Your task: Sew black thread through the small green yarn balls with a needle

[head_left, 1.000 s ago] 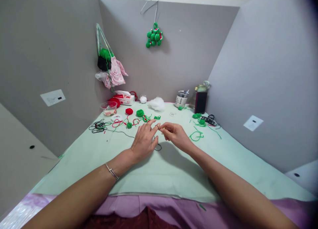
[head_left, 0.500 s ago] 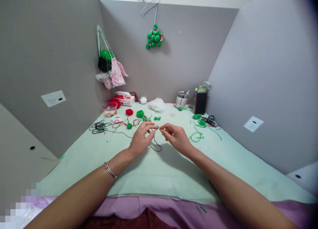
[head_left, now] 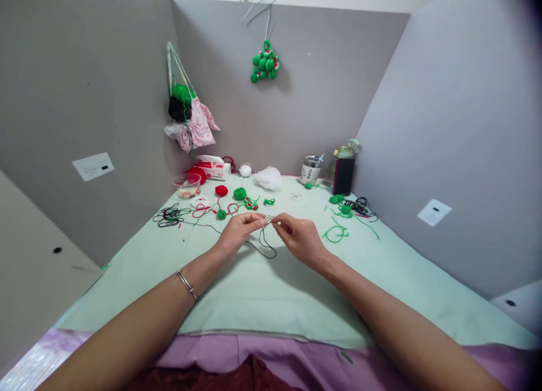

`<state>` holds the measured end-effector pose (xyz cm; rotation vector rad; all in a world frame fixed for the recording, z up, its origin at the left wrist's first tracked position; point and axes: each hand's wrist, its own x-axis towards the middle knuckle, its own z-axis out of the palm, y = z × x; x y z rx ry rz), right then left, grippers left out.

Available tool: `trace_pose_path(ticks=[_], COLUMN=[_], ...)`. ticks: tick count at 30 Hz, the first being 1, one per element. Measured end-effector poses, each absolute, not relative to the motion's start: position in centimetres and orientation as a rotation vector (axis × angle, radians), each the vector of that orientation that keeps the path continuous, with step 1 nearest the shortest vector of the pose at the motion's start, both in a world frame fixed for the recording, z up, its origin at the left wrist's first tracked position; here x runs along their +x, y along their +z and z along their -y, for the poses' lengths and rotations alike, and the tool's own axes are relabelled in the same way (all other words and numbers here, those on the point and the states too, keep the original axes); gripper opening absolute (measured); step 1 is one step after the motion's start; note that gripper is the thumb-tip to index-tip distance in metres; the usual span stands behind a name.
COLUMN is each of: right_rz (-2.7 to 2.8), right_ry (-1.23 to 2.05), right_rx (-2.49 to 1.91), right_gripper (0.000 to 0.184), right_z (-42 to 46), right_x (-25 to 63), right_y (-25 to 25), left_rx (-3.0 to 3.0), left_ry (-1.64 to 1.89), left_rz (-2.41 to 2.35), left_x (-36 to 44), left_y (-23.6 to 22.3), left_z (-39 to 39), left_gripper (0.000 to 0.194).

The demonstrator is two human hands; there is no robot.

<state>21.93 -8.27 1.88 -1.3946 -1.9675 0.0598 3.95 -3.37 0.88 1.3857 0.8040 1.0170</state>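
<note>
"What do your hands have in the head view?"

"My left hand is closed in a pinch, thumb against fingers, on dark yarn. My right hand pinches it too, its fingertips just beside the left's."

"Where does the yarn lie?"

"It's held between both sets of fingertips, above the pale green cloth, and a loop hangs below them. Whatever else sits in the pinch is too small for me to make out."

"And around that?"

"Beyond my left hand I see a small green ball, with a red ball and a larger green ball farther back. Off to the left is a black tangle. White fluff lies farther back, between the tissue box and a tin."

"Anything on the right?"

"A loose green strand curls on the cloth near my right hand. Behind it, a dark flat slab stands upright in front of a bottle."

"And up on the back panel?"

"A green cluster with red and white bits hangs from a wire hanger, well apart from both hands."
</note>
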Motion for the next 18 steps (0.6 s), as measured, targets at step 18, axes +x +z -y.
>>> trace_pose_path(ticks=[18], right_rz=[1.814], right_ry=[0.528], right_rx=[-1.384], right_gripper=[0.021], right_z=[7.9], right_x=[23.1], right_y=[3.6], left_rx=[1.468], left_ry=[0.871], left_rz=[-0.690], left_x=[2.6], left_y=[1.9], left_z=[2.6], left_gripper=[0.035])
